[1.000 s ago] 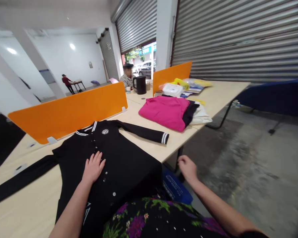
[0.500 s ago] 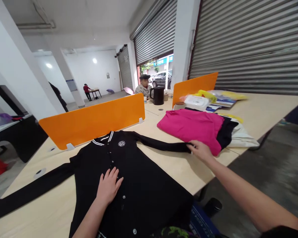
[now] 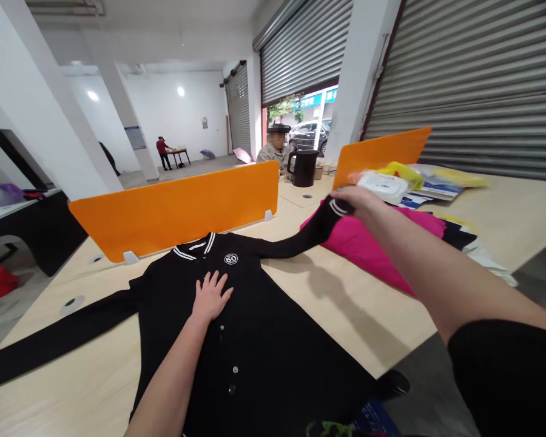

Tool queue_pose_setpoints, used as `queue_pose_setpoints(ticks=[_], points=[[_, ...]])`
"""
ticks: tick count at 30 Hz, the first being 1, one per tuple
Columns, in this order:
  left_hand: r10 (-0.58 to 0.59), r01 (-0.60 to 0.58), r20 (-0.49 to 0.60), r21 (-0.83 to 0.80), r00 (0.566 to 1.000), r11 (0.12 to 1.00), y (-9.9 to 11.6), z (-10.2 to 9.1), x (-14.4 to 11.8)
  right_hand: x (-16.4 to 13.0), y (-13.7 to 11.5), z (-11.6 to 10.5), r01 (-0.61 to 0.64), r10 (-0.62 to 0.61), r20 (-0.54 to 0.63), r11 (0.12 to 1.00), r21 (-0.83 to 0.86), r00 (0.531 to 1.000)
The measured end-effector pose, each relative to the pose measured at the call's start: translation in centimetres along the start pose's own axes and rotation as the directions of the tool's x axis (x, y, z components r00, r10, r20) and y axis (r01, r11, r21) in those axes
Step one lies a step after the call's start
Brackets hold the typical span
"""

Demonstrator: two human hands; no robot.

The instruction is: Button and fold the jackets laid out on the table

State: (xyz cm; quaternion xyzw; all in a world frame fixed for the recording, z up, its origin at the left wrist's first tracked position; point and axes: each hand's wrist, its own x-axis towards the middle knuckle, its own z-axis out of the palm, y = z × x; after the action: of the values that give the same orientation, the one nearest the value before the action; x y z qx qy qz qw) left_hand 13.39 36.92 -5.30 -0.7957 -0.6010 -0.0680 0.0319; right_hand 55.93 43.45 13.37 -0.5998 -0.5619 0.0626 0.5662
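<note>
A black jacket with a white-striped collar, snap buttons and a round chest badge lies face up on the pale wooden table. Spread flat on its chest is my left hand, fingers apart. My right hand grips the cuff end of one sleeve, white stripes showing beside the fingers, and holds it raised off the table. The lifted sleeve slopes up from the shoulder. The other sleeve stretches out to the left, its end reaching the picture's edge. Beneath my right forearm lies a folded pink cloth.
Orange dividers stand on the table. A black jug is at the back, near a seated person. A white plastic box and yellow packaging lie behind the pink cloth. Another person stands far off.
My right hand has lifted the sleeve end up and away from the table, over the pink cloth. My left hand has shifted slightly up the jacket's chest. The camera view has turned a little.
</note>
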Motion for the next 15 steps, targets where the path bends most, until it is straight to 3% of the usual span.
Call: queue_pose_setpoints(ticks=[2, 4, 7, 9, 10, 11, 13, 15], points=[[0.005, -0.005, -0.01, 0.002, 1.0, 1.0, 0.0, 0.0, -0.2, 1.3, -4.7, 2.8, -0.047, 0.019, 0.126, 0.973, 0.224, 0.992], [0.003, -0.003, -0.013, 0.004, 1.0, 1.0, 0.1, -0.2, -0.4, 0.4, -9.9, 6.0, -0.08, -0.093, 0.297, 0.85, 0.52, 0.95], [0.003, -0.003, -0.033, -0.008, 0.999, 1.0, 0.3, -0.3, -0.5, -4.3, -16.3, 11.2, -0.17, -0.345, 0.506, 0.669, 0.723, 0.79], [-0.014, 0.013, -0.032, -0.045, 0.999, 0.999, 0.4, -0.4, -0.5, -8.1, -17.9, 14.7, -0.28, -0.419, 0.626, 0.635, 0.72, 0.658], [-0.038, 0.037, -0.009, -0.087, 0.999, 0.996, 0.4, -0.4, -0.5, -9.7, -17.7, 16.4, -0.311, -0.406, 0.641, 0.627, 0.714, 0.652], [-0.066, 0.07, 0.032, -0.141, 0.997, 0.988, 0.4, -0.4, -0.5, -11.0, -16.9, 17.9, -0.327, -0.357, 0.638, 0.632, 0.703, 0.682], [-0.111, 0.14, 0.128, -0.243, 0.986, 0.96, 0.4, -0.4, -0.5, -13.0, -13.9, 20.5, -0.33, -0.171, 0.581, 0.682, 0.653, 0.796], [-0.128, 0.176, 0.174, -0.297, 0.976, 0.938, 0.4, -0.3, -0.5, -14.2, -9.8, 22.3, -0.315, 0.049, 0.439, 0.768, 0.557, 0.897]])
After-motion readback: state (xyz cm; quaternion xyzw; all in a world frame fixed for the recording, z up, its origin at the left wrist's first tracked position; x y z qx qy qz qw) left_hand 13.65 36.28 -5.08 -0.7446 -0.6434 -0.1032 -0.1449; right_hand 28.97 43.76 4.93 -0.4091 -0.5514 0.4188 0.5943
